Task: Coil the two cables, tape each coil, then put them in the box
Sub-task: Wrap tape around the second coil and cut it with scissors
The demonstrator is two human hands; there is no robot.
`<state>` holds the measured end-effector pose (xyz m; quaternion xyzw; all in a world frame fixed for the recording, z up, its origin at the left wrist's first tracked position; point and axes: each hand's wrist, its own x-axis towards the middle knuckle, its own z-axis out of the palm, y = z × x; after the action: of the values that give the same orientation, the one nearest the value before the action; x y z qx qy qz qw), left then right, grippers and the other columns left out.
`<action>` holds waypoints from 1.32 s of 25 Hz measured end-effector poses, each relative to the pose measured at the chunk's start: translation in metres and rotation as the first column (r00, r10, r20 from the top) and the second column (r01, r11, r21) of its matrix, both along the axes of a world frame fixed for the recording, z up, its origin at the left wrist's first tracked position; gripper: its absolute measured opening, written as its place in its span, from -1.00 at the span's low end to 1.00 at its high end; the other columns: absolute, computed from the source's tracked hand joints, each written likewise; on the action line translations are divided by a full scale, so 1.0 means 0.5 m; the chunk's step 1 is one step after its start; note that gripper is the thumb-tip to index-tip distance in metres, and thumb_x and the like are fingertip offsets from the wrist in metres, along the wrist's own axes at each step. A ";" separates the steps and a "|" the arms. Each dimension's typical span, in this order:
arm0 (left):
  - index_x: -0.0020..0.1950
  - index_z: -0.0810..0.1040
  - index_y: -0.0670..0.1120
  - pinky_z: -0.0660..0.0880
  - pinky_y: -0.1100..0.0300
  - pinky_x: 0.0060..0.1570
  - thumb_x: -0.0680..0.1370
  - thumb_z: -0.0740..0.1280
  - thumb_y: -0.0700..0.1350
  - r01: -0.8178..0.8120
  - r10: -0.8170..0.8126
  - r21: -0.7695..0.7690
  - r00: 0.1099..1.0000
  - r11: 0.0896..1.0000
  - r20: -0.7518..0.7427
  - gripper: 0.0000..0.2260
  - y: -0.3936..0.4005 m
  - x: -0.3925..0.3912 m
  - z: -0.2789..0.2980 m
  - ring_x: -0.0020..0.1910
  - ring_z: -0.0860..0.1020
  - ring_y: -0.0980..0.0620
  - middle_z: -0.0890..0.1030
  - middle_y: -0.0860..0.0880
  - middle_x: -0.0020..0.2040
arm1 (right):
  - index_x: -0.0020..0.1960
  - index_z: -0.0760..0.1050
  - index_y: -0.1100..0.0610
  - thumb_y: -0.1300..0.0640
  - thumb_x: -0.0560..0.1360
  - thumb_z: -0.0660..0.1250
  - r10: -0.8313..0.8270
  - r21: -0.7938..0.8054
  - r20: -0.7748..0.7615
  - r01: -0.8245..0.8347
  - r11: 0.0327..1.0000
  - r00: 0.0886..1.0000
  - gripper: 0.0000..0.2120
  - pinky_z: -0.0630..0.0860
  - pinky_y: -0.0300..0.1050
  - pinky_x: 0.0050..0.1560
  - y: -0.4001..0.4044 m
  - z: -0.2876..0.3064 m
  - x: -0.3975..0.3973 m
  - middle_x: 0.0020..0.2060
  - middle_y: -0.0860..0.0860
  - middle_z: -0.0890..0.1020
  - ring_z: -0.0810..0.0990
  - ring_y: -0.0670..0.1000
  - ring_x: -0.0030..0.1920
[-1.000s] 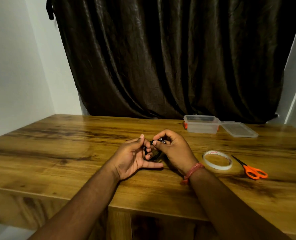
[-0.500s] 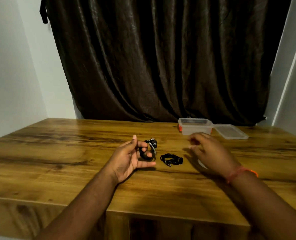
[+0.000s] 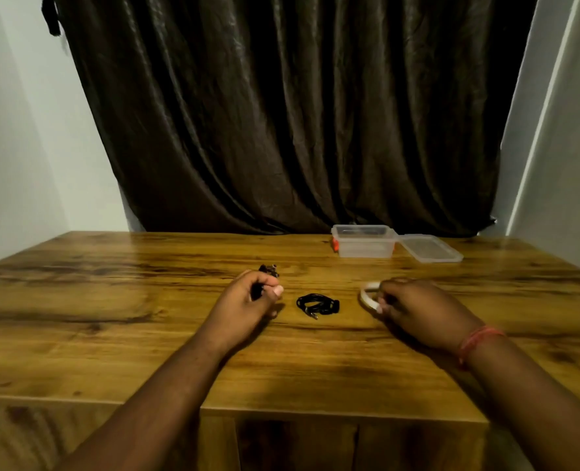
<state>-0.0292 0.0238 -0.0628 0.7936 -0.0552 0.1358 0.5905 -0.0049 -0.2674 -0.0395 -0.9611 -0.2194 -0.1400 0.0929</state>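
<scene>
My left hand (image 3: 247, 302) grips a small black coiled cable (image 3: 267, 271), whose plug ends stick out above my fingers. A second black cable coil (image 3: 317, 304) lies on the wooden table (image 3: 111, 300) between my hands. My right hand (image 3: 414, 309) grips the white tape roll (image 3: 366, 295) at its near edge; most of the roll is hidden under my fingers. The clear plastic box (image 3: 365, 241) stands open at the back right.
The box's clear lid (image 3: 429, 249) lies flat just right of the box. A dark curtain (image 3: 298, 113) hangs behind the table. The table's front edge (image 3: 315, 414) runs below my forearms. The scissors seen earlier are hidden behind my right hand.
My right hand let go of the coil, swung right and took hold of the tape roll. The left hand keeps its coil. The second coil now lies uncovered between the hands.
</scene>
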 end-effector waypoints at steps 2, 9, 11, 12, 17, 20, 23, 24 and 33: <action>0.14 0.57 0.03 0.55 0.21 0.06 0.58 0.35 -0.04 -0.027 0.016 0.162 0.997 0.986 0.073 -0.85 -0.002 0.007 -0.005 0.12 0.54 0.13 0.48 0.14 0.15 | -0.08 0.43 -0.10 0.04 0.57 0.26 0.076 0.143 0.089 -0.088 0.986 0.993 -0.94 0.44 -0.11 -0.15 0.040 0.004 0.005 -0.12 -0.17 0.52 0.50 -0.06 -0.08; 0.30 0.52 -0.04 0.39 0.56 -0.03 0.56 0.38 -0.03 -0.152 0.103 0.228 0.972 0.962 0.213 -0.68 0.001 0.024 -0.005 0.05 0.47 0.29 0.44 0.06 0.14 | 0.01 0.48 -0.07 0.18 0.56 0.29 0.301 0.174 0.223 -0.342 0.923 0.927 -0.86 0.44 -0.23 -0.06 0.176 -0.020 0.027 -0.06 -0.16 0.52 0.43 -0.14 -0.02; 0.26 0.55 -0.03 0.41 0.52 -0.03 0.56 0.38 -0.02 -0.150 0.095 0.252 0.971 0.956 0.221 -0.72 0.004 0.028 -0.006 0.02 0.47 0.27 0.45 0.04 0.12 | 0.02 0.49 -0.06 0.19 0.55 0.30 0.336 0.167 0.223 -0.376 0.912 0.915 -0.84 0.41 -0.25 -0.04 0.175 -0.036 0.036 -0.07 -0.17 0.53 0.43 -0.14 -0.02; 0.24 0.56 -0.02 0.42 0.49 -0.03 0.56 0.37 -0.02 -0.140 0.077 0.276 0.971 0.951 0.226 -0.73 0.005 0.028 -0.008 0.02 0.47 0.27 0.46 0.05 0.10 | 0.02 0.49 -0.07 0.19 0.56 0.30 0.337 0.171 0.222 -0.377 0.910 0.915 -0.84 0.39 -0.28 -0.05 0.170 -0.041 0.039 -0.07 -0.18 0.52 0.42 -0.15 -0.02; 0.23 0.55 0.06 0.46 0.43 -0.02 0.56 0.35 0.02 -0.120 0.043 0.306 0.968 0.944 0.248 -0.75 -0.001 0.021 -0.009 0.03 0.46 0.31 0.45 0.15 0.09 | 0.00 0.48 -0.12 0.17 0.57 0.30 0.336 0.161 0.213 -0.373 0.914 0.917 -0.83 0.38 -0.32 -0.05 0.155 -0.048 0.034 -0.08 -0.22 0.49 0.40 -0.18 -0.01; 0.21 0.55 0.05 0.44 0.45 -0.01 0.57 0.35 -0.03 -0.157 0.070 0.293 0.956 0.943 0.285 -0.79 0.000 0.018 -0.006 0.06 0.45 0.34 0.45 0.19 0.08 | 0.01 0.48 -0.13 0.17 0.57 0.30 0.344 0.147 0.194 -0.374 0.916 0.919 -0.82 0.39 -0.29 -0.04 0.154 -0.047 0.033 -0.08 -0.23 0.49 0.39 -0.18 0.00; 0.09 0.58 0.07 0.52 0.33 0.02 0.58 0.36 -0.06 -0.166 0.064 0.301 0.945 0.939 0.321 -0.89 0.003 0.017 -0.005 0.03 0.49 0.30 0.48 0.19 0.04 | 0.01 0.48 -0.12 0.17 0.57 0.29 0.345 0.170 0.184 -0.375 0.911 0.920 -0.83 0.44 -0.23 -0.02 0.153 -0.047 0.029 -0.08 -0.22 0.49 0.40 -0.17 0.00; 0.04 0.58 0.08 0.57 0.24 0.01 0.57 0.36 -0.06 -0.160 0.060 0.300 0.946 0.940 0.318 -0.92 0.004 0.017 -0.006 0.00 0.51 0.26 0.49 0.18 0.02 | 0.01 0.49 -0.11 0.17 0.57 0.29 0.339 0.187 0.181 -0.370 0.910 0.923 -0.83 0.45 -0.21 -0.02 0.153 -0.047 0.027 -0.08 -0.22 0.50 0.41 -0.16 0.00; -0.03 0.54 0.04 0.65 0.12 -0.17 0.61 0.30 -0.03 -0.086 0.053 0.196 0.985 0.977 0.165 -0.94 -0.010 0.002 0.002 -0.08 0.60 0.07 0.51 0.10 0.05 | 0.01 0.49 -0.04 0.13 0.59 0.26 0.312 0.282 0.188 -0.355 0.891 0.931 -0.91 0.44 -0.20 -0.01 0.149 -0.041 0.021 -0.06 -0.19 0.50 0.42 -0.15 0.01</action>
<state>-0.0280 0.0190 -0.0617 0.8378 -0.0877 0.2129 0.4951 0.0055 -0.1931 -0.0600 -0.8703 -0.3623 -0.2205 0.2504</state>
